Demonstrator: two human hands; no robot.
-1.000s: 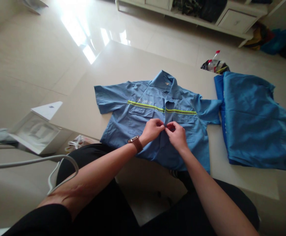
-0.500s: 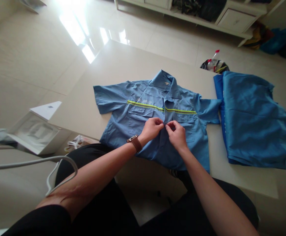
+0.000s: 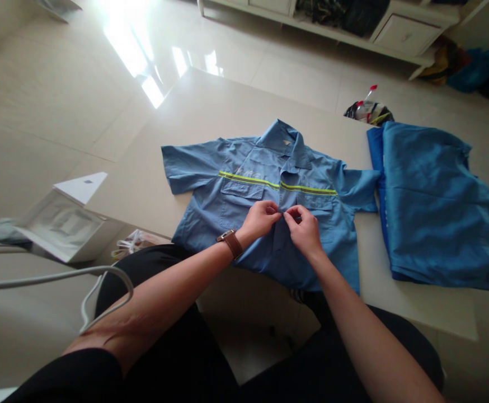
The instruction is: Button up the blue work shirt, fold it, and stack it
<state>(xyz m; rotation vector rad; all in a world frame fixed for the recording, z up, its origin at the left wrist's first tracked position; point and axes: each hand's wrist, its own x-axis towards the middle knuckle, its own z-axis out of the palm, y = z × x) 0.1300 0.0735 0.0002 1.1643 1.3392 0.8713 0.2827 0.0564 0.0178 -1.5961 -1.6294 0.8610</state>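
Observation:
A blue short-sleeved shirt (image 3: pixel 244 215) with a yellow-edged stripe across the chest lies front side up, its collar pointing away from me. At the middle of its front opening, just below the stripe, my left hand (image 3: pixel 262 217) pinches the placket between thumb and fingers. Close beside it, my right hand (image 3: pixel 302 226) pinches the other side of the same spot, the fingertips of both hands almost touching. Any button there is hidden by my fingers. The lower front of the shirt hangs toward my lap at the table's near edge.
Folded blue cloth (image 3: pixel 441 207) is stacked at the right end of the pale table (image 3: pixel 144 184). A bin with bottles (image 3: pixel 368 109) stands beyond it. On the left are an open white box (image 3: pixel 66 224) and a grey curved tube (image 3: pixel 60 277) near my forearm.
Both hands keep their pinch at the shirt's front opening, with hardly any finger movement. The whole view has shifted very slightly.

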